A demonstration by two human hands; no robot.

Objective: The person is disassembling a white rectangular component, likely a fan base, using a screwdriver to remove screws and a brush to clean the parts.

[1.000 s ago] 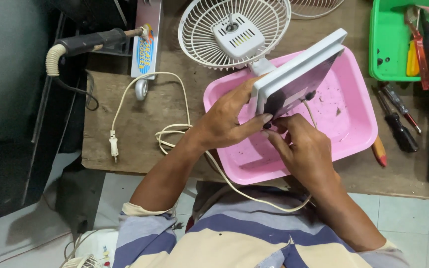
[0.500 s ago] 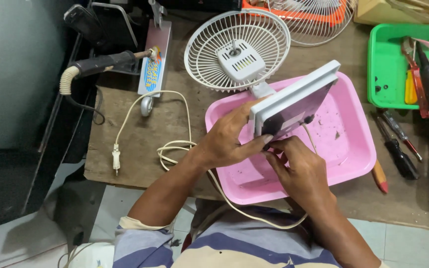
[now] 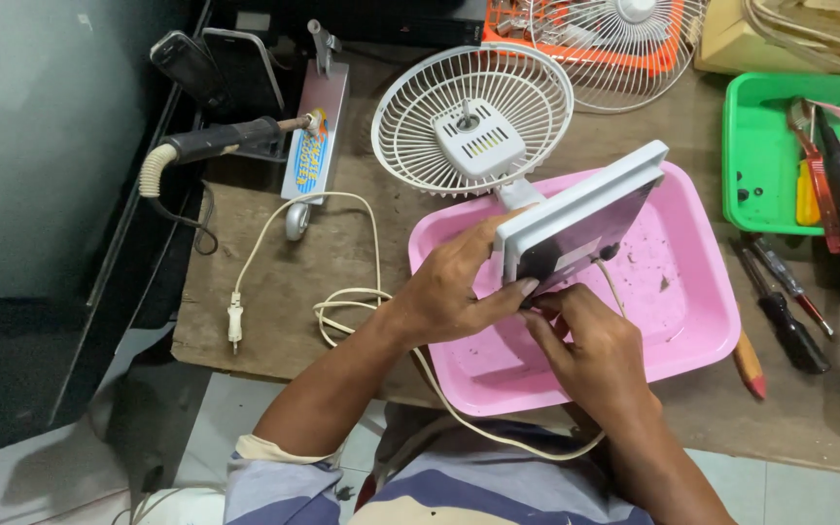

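Closest to the camera, at about 6 o'clock, is a striped shirt with both forearms coming up from it. The right hand sits just below centre with its fingertips pinched together against the lower corner of the fan base; whatever they're pinching is too small to make out. The left hand is at about 9 o'clock of that, fingers wrapped tight around the base's left edge and holding it tilted up on edge over the pink tray. So the base, a white rectangular plate with its dark underside facing the camera, sits right at picture centre, above the tray.

A cream power cord loops on the wooden table at 9 o'clock and ends in a plug further left; another stretch of it runs under the arms towards the shirt.

Out at 3 o'clock a few screwdrivers lie on the table just beside the tray.

Further up, at 12 o'clock, the white fan grille is joined to the base by a short neck. At 10 o'clock there's a soldering iron on its stand, and at 2 o'clock a green tray with hand tools in it. Farthest back, another fan grille sits over something orange.
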